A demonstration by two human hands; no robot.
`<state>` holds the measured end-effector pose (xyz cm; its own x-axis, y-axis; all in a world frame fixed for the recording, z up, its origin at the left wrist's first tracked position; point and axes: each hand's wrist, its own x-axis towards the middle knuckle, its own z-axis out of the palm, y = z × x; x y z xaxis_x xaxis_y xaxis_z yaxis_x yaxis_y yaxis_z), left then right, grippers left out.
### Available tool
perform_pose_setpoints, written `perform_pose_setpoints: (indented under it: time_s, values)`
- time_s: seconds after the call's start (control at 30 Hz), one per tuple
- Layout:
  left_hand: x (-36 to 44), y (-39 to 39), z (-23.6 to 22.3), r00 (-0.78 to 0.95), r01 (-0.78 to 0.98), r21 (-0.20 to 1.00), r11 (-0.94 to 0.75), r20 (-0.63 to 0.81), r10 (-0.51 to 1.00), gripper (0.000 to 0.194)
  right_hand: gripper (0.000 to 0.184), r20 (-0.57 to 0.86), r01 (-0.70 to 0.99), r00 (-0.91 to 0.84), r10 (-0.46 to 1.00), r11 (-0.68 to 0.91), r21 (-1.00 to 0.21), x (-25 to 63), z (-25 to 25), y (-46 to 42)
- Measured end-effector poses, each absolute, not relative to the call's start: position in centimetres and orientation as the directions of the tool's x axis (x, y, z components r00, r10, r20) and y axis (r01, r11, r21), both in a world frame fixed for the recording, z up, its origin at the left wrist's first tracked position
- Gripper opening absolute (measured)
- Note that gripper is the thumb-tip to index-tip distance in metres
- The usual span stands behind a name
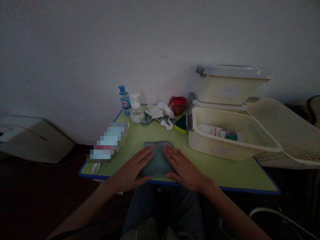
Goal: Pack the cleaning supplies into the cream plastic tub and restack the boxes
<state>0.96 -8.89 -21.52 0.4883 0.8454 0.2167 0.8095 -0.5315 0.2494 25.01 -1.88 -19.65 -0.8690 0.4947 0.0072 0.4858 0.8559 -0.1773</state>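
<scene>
Cloth [158,164]: grey-green, textured, lying flat near the front edge of the green desk [212,170].
Left hand [131,170]: palm down, fingers extended and slightly spread over the cloth's left side.
Right hand [186,170]: palm down, fingers extended over the right side, thumb apart.
Sponge [182,124]: beyond the cloth, beside a cream bin [217,150].
White bottle [226,133]: lying inside the bin.
Blue bottle [125,102]: upright at back left, beside a pump bottle [136,112].

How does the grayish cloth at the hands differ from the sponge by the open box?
The cloth lies flat and thin; the sponge is a thick block. The cloth is grayish blue-green with a mesh-like pattern; the sponge is dark green and yellow. The left hand and right hand touch the cloth, neither the sponge. Both are on the green table.
</scene>
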Motion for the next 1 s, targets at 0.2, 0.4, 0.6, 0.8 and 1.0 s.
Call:
perform_pose_setpoints:
  time_s: [0.2,0.4,0.6,0.8,1.0]
  values:
    - [0.9,-9.9,-21.9,0.549,0.771,0.221,-0.598,0.246,0.799,0.048,0.067,0.039,0.318,-0.943,0.33,0.93,-0.183,25.9,-19.2,-2.7]
    - [1.3,-10.0,-21.7,0.508,0.787,0.248,-0.566,0.261,0.821,0.045,0.057,0.104,0.301,-0.938,0.33,0.926,-0.227,25.9,-19.5,-2.1]
    - [1.1,-9.7,-21.4,0.416,0.791,0.381,-0.478,0.238,0.878,0.052,0.06,0.109,0.321,-0.925,0.364,0.903,-0.287,25.7,-19.9,-2.2]
    - [1.2,-9.4,-21.2,0.432,0.782,0.406,-0.473,0.195,0.881,0.062,0.074,0.102,0.335,-0.918,0.384,0.887,-0.319,25.7,-20.1,-2.8]
    - [1.2,-9.6,-20.9,0.485,0.769,0.363,-0.526,0.203,0.85,0.047,0.064,0.116,0.355,-0.906,0.407,0.879,-0.318,25.6,-20.5,-3.3]
